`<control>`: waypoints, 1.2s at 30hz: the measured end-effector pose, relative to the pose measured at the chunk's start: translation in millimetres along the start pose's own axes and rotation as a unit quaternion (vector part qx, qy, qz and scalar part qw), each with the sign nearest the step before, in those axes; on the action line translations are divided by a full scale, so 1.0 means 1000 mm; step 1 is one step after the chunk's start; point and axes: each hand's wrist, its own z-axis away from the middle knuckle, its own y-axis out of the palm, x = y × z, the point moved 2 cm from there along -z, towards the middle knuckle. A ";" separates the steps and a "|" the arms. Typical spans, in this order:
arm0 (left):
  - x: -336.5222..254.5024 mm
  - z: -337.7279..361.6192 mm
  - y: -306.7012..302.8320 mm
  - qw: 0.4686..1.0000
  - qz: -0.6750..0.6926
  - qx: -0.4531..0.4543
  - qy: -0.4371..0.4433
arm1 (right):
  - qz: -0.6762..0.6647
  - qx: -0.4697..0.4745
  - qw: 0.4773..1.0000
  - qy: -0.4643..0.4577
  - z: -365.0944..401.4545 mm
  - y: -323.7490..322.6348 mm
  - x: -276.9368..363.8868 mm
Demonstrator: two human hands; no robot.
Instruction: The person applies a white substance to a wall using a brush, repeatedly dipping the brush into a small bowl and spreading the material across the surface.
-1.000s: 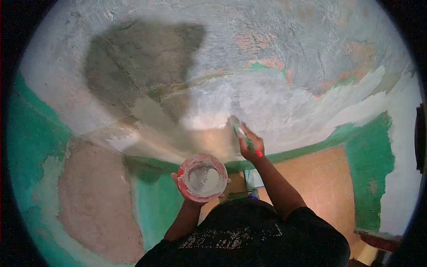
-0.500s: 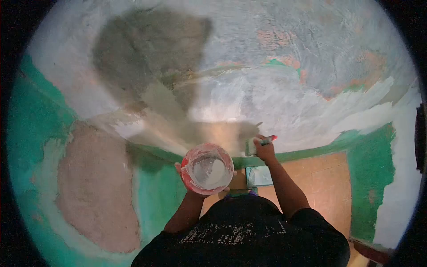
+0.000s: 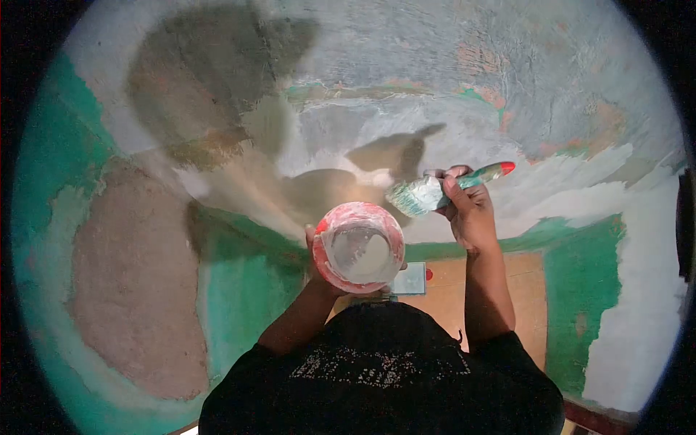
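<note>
My left hand (image 3: 320, 278) is wrapped around a red bucket (image 3: 323, 255) from below and the side, its fingertips showing at both edges. Whitish paint (image 3: 371, 255) lies in the bottom, and white smears coat the inside wall. In my right hand (image 3: 473, 212) is a paintbrush (image 3: 415, 197), gripped near the base of its green, red-tipped handle. White paint covers the bristles, which point left, just above and right of the bucket rim. Behind the brush stands the wall (image 3: 551, 192), patchily coated in white and grey.
Green paint (image 3: 587, 290) remains on the lower wall, with a bare brownish patch (image 3: 138, 290) at left. Below, a pale blue-white rectangular object (image 3: 413, 278) lies on the orange-tan floor (image 3: 507, 290). A dark object (image 3: 684, 225) sits at the right edge.
My right hand has lifted the paintbrush up and to the right, closer to the camera, with its handle turned more into view. The bucket has moved slightly up and right.
</note>
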 end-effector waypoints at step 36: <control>-0.032 0.012 0.017 0.995 0.041 -0.070 0.060 | 0.593 0.476 0.619 -0.197 0.030 0.110 -0.016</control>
